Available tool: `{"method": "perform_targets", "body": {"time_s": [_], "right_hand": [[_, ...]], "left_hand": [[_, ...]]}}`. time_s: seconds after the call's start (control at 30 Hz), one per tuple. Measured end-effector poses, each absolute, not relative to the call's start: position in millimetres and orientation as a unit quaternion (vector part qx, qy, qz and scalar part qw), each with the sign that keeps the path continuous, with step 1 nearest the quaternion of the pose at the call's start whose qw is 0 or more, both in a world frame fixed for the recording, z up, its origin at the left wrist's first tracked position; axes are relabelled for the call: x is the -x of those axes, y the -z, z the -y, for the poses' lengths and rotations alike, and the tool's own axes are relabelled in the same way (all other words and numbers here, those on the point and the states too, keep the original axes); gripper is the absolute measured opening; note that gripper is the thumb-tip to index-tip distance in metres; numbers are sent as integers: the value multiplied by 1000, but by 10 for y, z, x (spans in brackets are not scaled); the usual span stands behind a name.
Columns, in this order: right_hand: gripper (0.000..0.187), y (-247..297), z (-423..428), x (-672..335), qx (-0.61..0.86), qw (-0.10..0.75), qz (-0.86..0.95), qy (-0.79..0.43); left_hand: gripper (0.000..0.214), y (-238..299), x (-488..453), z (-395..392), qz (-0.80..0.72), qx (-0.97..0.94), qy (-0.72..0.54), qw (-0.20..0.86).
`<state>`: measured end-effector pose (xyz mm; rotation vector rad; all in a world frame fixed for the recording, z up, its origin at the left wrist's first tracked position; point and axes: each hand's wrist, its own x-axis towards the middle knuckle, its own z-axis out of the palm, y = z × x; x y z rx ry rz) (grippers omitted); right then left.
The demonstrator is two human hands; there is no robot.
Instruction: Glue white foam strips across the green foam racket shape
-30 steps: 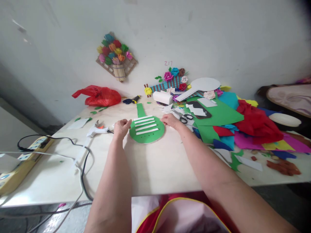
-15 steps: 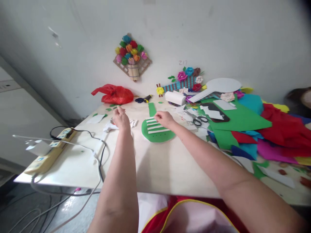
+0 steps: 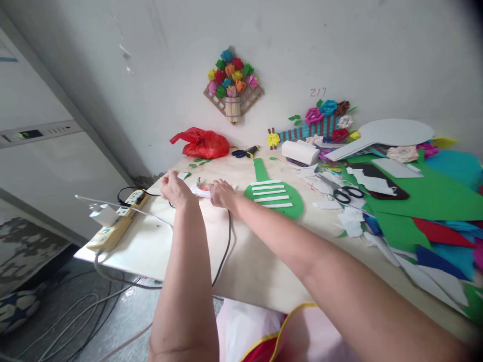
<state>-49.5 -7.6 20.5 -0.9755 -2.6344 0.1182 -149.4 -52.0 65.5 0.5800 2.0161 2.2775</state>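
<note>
My right hand (image 3: 222, 193) is closed around a white glue gun (image 3: 199, 191) with an orange part, lying left of the green cutout; the fingers hide much of it. To its left, my left hand (image 3: 175, 189) is raised over the table with its fingers curled together. What it pinches, if anything, I cannot make out. The guitar-shaped green cutout (image 3: 295, 201) lies flat to the right of my right hand, with several white strips (image 3: 268, 193) across its round body and a narrow neck pointing toward the wall.
A power strip (image 3: 103, 237) with cables runs along the left edge. At the back lie a red plastic bag (image 3: 207, 145) and a yellow-black tool (image 3: 251, 151). Black-handled scissors (image 3: 347, 194), paper scraps and green sheets (image 3: 433, 193) cover the right side. Paper flowers (image 3: 233, 75) hang on the wall.
My right hand has left the white strips on the green cutout and moved left onto the glue gun. My left hand has moved off to the left of it. The view has turned left.
</note>
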Motion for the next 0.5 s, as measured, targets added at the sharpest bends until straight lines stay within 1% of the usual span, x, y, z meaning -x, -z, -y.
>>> {"method": "perform_targets", "body": {"time_s": [0.1, 0.2, 0.27, 0.37, 0.43, 0.47, 0.5], "right_hand": [[43, -153, 81, 682, 374, 105, 918, -75], [38, -96, 85, 818, 359, 158, 918, -65], [37, -89, 77, 872, 381, 173, 905, -83], [36, -154, 20, 874, 418, 207, 871, -150], [41, -231, -49, 817, 446, 223, 847, -183], [43, -271, -88, 773, 457, 237, 832, -206], [43, -307, -126, 722, 458, 270, 808, -251]], "left_hand": [[13, -807, 1374, 610, -628, -177, -757, 41], [13, -952, 1241, 703, -610, -186, -769, 39], [12, -1029, 1178, 750, -588, -194, -784, 44], [10, -1124, 1099, 790, -554, -208, -805, 40], [9, -1187, 1022, 807, -529, -218, -819, 23], [9, -1221, 970, 816, -511, -227, -829, 13], [9, -1258, 908, 829, -492, -233, -839, 8]]}}
